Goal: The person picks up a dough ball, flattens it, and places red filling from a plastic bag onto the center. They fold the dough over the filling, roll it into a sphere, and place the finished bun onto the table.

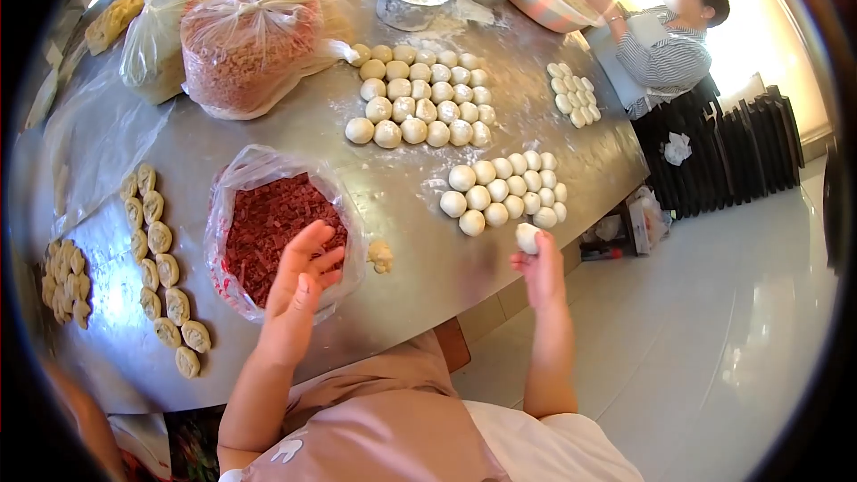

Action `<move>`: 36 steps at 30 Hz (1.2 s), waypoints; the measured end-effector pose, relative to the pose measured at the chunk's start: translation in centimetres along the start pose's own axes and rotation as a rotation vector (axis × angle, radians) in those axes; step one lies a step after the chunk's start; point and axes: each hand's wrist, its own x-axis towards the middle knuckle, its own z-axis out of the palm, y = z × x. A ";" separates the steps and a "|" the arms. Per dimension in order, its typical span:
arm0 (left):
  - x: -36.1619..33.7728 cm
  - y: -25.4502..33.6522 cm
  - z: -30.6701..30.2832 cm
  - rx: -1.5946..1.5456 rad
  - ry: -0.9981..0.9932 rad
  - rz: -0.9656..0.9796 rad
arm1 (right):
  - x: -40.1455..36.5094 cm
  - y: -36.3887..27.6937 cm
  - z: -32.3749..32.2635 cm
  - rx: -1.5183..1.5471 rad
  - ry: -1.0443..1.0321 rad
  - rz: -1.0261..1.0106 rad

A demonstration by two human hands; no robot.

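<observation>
right hand pinches one dough ball over the table edge, just beside the nearest ball cluster, roughly twenty. left hand spread wide, empty, over the open bag of red filling. dough scrap lies between. three ball clusters, two tied bags, about thirteen shaped pieces far left.

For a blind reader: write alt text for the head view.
The right hand holds a dough ball at the table edge; the left hand hovers open over a bag of red bits. More dough balls lie in rows beyond.
</observation>
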 end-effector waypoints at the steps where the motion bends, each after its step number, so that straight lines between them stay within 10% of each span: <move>1: -0.2 0.0 -0.4 0.024 0.025 0.009 | 0.8 -0.2 -1.4 -0.003 0.032 0.058; 30: -6.3 1.8 -5.0 -0.252 0.136 -0.041 | 5.1 2.1 -2.7 -0.091 0.228 0.265; 36: -12.9 2.0 -9.7 -0.055 0.590 0.102 | 3.6 1.8 -4.4 -0.670 0.452 -0.110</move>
